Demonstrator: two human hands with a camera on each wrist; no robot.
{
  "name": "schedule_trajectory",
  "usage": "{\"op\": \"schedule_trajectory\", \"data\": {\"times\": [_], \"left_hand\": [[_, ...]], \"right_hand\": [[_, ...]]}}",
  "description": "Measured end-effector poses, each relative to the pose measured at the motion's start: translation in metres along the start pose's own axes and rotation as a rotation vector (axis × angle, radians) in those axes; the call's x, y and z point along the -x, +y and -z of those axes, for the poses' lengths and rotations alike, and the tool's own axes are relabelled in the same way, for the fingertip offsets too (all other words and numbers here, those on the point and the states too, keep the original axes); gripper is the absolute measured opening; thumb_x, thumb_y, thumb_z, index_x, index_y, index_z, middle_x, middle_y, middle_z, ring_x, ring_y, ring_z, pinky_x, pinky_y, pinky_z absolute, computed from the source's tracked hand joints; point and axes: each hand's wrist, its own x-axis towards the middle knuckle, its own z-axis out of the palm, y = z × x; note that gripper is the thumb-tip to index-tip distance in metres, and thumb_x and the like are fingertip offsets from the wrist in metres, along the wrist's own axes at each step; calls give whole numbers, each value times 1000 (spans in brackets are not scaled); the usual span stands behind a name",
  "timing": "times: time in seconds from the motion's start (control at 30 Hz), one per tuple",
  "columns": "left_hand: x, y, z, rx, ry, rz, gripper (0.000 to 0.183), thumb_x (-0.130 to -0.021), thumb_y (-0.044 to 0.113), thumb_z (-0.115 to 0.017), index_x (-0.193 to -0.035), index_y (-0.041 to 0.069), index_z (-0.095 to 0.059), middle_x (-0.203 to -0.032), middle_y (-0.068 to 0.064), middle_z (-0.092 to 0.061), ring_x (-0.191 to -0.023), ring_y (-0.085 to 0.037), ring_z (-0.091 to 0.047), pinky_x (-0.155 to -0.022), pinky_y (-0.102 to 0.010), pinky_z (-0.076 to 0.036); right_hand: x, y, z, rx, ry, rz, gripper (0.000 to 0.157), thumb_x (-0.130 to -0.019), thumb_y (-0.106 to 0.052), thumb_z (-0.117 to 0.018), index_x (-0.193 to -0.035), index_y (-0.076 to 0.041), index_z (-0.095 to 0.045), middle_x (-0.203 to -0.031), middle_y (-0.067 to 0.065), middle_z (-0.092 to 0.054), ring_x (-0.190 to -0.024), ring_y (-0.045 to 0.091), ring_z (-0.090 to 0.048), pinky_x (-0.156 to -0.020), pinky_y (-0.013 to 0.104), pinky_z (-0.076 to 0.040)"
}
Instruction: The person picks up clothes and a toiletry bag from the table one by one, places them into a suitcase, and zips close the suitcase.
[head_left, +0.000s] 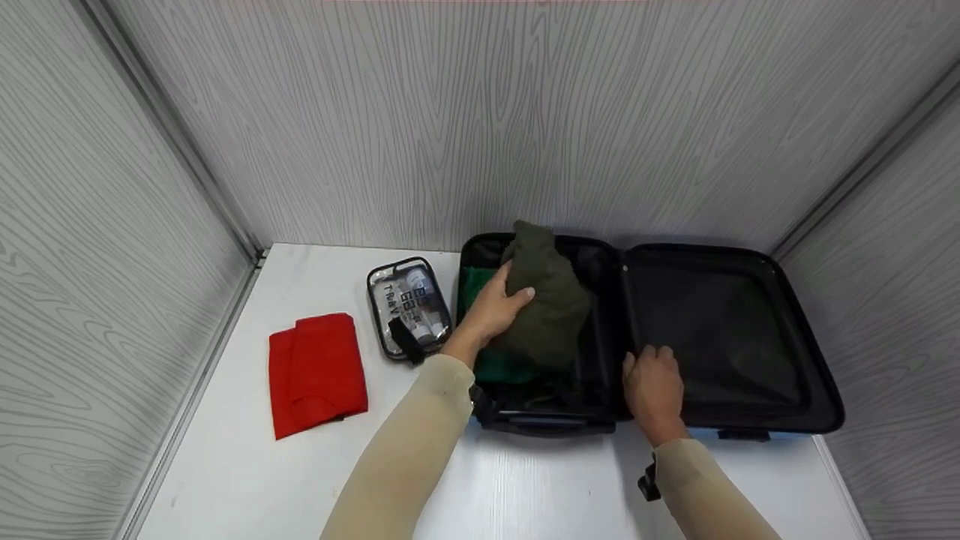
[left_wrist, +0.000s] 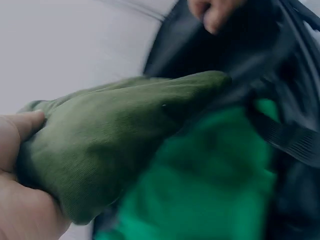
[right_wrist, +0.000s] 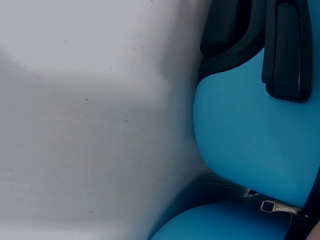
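Note:
My left hand (head_left: 495, 306) grips an olive-green folded garment (head_left: 546, 307), thumb on top, above the left half of the open black-lined suitcase (head_left: 600, 375). Under it, green cloth (left_wrist: 200, 190) lies inside that half, partly covered by the garment. In the left wrist view the garment (left_wrist: 115, 135) hangs out from the hand. My right hand (head_left: 654, 386), fingers loosely curled, is over the near edge of the suitcase by the hinge between its halves. Nothing shows in that hand. The right wrist view catches mostly the blue outer shell (right_wrist: 250, 125).
Left of the suitcase lies a clear zip pouch (head_left: 409, 307) with small bottles inside. Farther left is a folded red garment (head_left: 319, 375) on the white table (head_left: 525, 487). Grey wood-patterned panels (head_left: 450, 127) stand behind and at both sides.

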Motion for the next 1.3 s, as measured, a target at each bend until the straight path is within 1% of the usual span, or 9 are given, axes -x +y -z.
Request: {"op": "schedule_trajectory", "data": {"times": [0.13, 0.3, 0.4, 0.53, 0.77, 0.97, 1.07, 1.17, 1.3], "left_hand": [[-1, -29, -2, 3, 33, 177, 75, -113, 34, -51, -172, 20, -6, -178, -7, -10, -164, -31, -14, -130, -54, -22], [-2, -38, -3, -81, 85, 299, 77, -114, 33, -47, -171, 16, 2, -176, -16, -16, -161, -36, -24, -127, -54, -28], [0, -40, -5, -262, 70, 371, 77, -114, 29, -44, -170, 8, 4, -147, -23, -59, -123, -32, -65, -102, -43, -51], [4, -45, -10, -450, 87, 433, 77, -113, 23, -45, -168, 0, 6, -90, -15, -71, -66, -24, -58, -63, -36, -43], [-4, -53, -12, -386, 188, 303, 81, -113, 20, -47, -168, 5, 11, -59, -1, -50, -47, -17, -40, -52, -35, -33], [-1, -53, -10, -315, 243, 250, 84, -113, 17, -49, -168, 10, 14, -98, -22, -67, -55, -21, -47, -59, -39, -37], [5, -52, -13, -508, 257, 147, 85, -110, 8, -50, -169, 9, 11, -139, -33, -52, -69, -29, -60, -62, -42, -46], [10, -49, -16, -753, 274, -12, 79, -106, 2, -56, -170, 6, -9, -160, -33, -32, -108, -40, -66, -82, -46, -57], [14, -48, -20, -1037, 205, -202, 56, -106, 10, -63, -159, 7, -45, -168, -23, -32, -155, -43, -33, -122, -54, -38]], "right_hand": [[1, 0, -1, 1, 5, 2, 34, -107, -18, -60, -90, 11, -59, -88, 30, -55, -77, 47, -60, -66, 60, -56], [2, 1, -3, 4, 30, 4, 33, -106, -17, -62, -87, 10, -58, -86, 28, -54, -74, 47, -60, -64, 60, -56], [2, 0, -2, 2, 27, 6, 33, -106, -16, -62, -87, 10, -58, -86, 28, -55, -74, 47, -60, -65, 60, -56], [2, 0, -2, 1, 30, 13, 32, -106, -16, -62, -87, 10, -58, -86, 29, -55, -75, 47, -60, -65, 60, -56], [1, 0, -3, 27, 81, 43, 33, -104, -14, -65, -83, 10, -59, -82, 28, -55, -69, 45, -60, -60, 57, -57], [1, -2, -2, 7, 72, 28, 32, -104, -15, -65, -85, 10, -59, -84, 28, -55, -71, 46, -60, -61, 59, -56], [1, -2, -1, 4, 52, 17, 32, -105, -16, -64, -87, 11, -59, -85, 29, -55, -72, 47, -60, -62, 59, -56], [1, -2, -1, 5, 54, 19, 32, -104, -15, -64, -86, 11, -59, -85, 29, -55, -72, 47, -60, -62, 60, -56], [1, -1, -1, 4, 78, 31, 31, -103, -13, -66, -84, 11, -59, -83, 29, -55, -70, 47, -59, -61, 59, -56]]}}
